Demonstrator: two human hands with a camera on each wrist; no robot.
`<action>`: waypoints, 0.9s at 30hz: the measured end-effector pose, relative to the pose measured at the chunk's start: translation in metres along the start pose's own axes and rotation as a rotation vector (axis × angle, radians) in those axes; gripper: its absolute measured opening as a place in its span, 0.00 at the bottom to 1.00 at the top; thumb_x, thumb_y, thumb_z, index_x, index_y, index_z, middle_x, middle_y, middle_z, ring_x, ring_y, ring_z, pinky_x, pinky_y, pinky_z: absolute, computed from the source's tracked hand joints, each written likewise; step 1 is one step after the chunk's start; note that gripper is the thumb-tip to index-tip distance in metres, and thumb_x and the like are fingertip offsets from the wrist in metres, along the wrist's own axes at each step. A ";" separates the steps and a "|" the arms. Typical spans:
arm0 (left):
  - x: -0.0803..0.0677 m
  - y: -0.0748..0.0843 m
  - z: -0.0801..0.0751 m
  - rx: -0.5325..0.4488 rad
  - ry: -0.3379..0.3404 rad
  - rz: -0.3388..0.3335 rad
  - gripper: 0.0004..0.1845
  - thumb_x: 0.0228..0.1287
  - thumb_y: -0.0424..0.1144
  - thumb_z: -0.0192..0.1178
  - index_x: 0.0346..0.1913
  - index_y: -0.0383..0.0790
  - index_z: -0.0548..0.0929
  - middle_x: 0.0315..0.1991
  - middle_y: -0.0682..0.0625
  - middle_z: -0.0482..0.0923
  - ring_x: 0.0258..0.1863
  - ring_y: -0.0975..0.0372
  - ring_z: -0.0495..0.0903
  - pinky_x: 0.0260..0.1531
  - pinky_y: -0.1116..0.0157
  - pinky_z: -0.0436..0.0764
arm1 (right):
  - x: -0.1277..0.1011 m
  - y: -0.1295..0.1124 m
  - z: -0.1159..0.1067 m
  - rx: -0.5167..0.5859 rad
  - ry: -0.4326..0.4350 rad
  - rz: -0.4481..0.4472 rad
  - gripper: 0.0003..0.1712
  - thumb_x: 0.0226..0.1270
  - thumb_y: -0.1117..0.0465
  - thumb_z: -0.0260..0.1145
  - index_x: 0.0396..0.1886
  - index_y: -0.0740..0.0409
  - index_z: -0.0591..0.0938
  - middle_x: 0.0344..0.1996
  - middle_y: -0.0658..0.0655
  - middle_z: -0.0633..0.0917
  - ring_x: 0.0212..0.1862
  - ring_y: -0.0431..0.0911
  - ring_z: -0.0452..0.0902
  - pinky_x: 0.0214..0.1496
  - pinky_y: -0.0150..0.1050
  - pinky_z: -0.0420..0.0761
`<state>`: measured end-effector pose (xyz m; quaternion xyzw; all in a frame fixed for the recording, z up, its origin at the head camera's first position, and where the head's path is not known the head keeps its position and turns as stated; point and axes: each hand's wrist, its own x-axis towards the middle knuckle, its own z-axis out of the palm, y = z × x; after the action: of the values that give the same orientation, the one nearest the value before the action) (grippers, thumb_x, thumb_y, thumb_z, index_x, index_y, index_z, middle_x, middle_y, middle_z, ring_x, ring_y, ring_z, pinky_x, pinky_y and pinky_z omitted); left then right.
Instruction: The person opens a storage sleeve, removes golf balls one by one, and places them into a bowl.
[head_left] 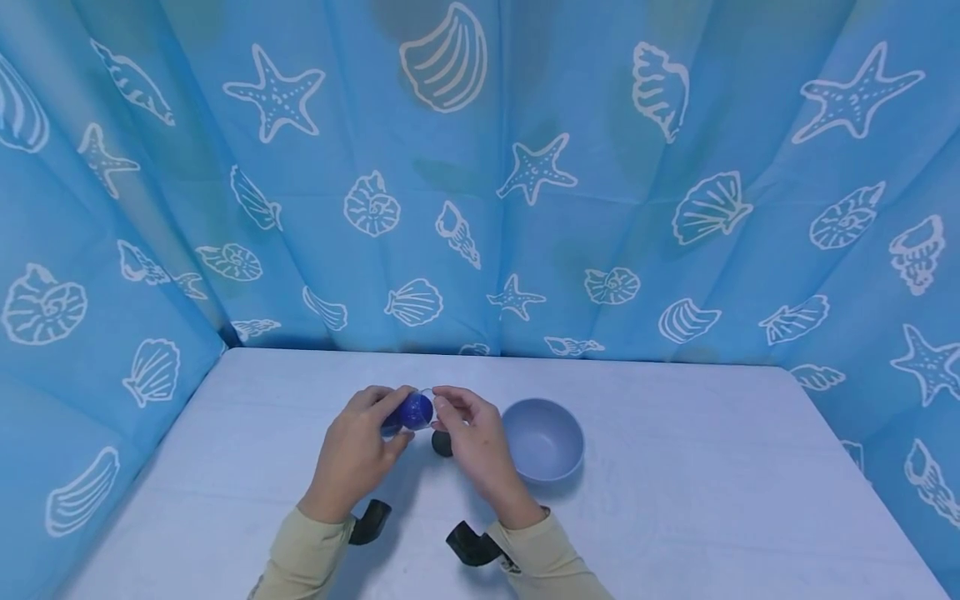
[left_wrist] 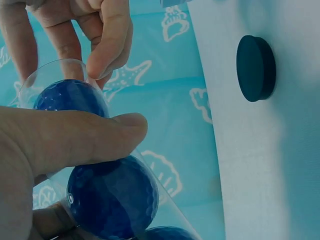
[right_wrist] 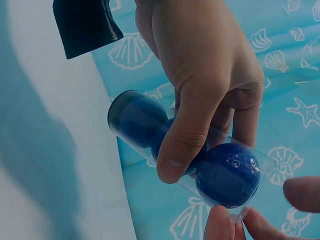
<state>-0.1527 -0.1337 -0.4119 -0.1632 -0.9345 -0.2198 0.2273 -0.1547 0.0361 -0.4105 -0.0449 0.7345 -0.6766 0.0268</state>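
My left hand (head_left: 354, 457) grips a clear plastic tube (right_wrist: 267, 161) around its side, thumb across the front. Inside the tube sit three dark blue dimpled balls, which look like golf balls; the ball nearest the rim (right_wrist: 227, 176) shows whole in the right wrist view, while my thumb partly covers the middle one. The tube's rim end points toward my right hand (head_left: 480, 442), whose fingertips pinch the rim. A dark round lid (left_wrist: 256, 68) rests on the white table, below the hands. Just right of my right hand stands a blue-grey bowl (head_left: 543, 440).
The white-covered table (head_left: 697, 467) reaches back to a blue curtain (head_left: 465, 250) with white shell and starfish prints, which also hangs at both sides. A black curved piece sits by each wrist, one at the left cuff (head_left: 371, 522) and one at the right cuff (head_left: 472, 544).
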 end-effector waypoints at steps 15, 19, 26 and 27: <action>0.006 0.008 -0.002 0.128 -0.023 0.017 0.29 0.46 0.33 0.81 0.56 0.40 0.86 0.47 0.39 0.82 0.46 0.48 0.83 0.50 0.50 0.84 | 0.004 0.001 -0.001 -0.024 0.017 0.059 0.25 0.69 0.50 0.69 0.61 0.57 0.81 0.53 0.57 0.83 0.51 0.48 0.78 0.51 0.40 0.84; 0.008 0.009 -0.004 0.140 -0.033 0.028 0.29 0.45 0.32 0.81 0.55 0.40 0.86 0.47 0.39 0.82 0.46 0.49 0.82 0.51 0.50 0.84 | 0.004 0.002 -0.001 -0.015 0.015 0.051 0.25 0.69 0.51 0.69 0.60 0.60 0.81 0.52 0.57 0.83 0.50 0.47 0.78 0.51 0.39 0.84; 0.010 0.011 -0.008 0.151 -0.039 0.051 0.31 0.43 0.31 0.82 0.55 0.40 0.86 0.47 0.40 0.83 0.47 0.49 0.82 0.53 0.50 0.83 | 0.006 0.003 -0.002 0.016 0.036 0.072 0.22 0.69 0.55 0.69 0.59 0.61 0.82 0.50 0.56 0.85 0.49 0.46 0.81 0.51 0.37 0.85; 0.010 0.011 -0.008 0.150 -0.038 0.051 0.31 0.42 0.31 0.82 0.55 0.39 0.86 0.47 0.40 0.83 0.47 0.48 0.83 0.53 0.50 0.83 | 0.006 0.003 -0.002 0.021 0.041 0.077 0.22 0.69 0.55 0.69 0.59 0.61 0.82 0.50 0.56 0.85 0.49 0.46 0.82 0.51 0.37 0.85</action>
<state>-0.1540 -0.1264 -0.3965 -0.1736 -0.9481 -0.1403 0.2266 -0.1608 0.0374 -0.4130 -0.0026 0.7290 -0.6835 0.0384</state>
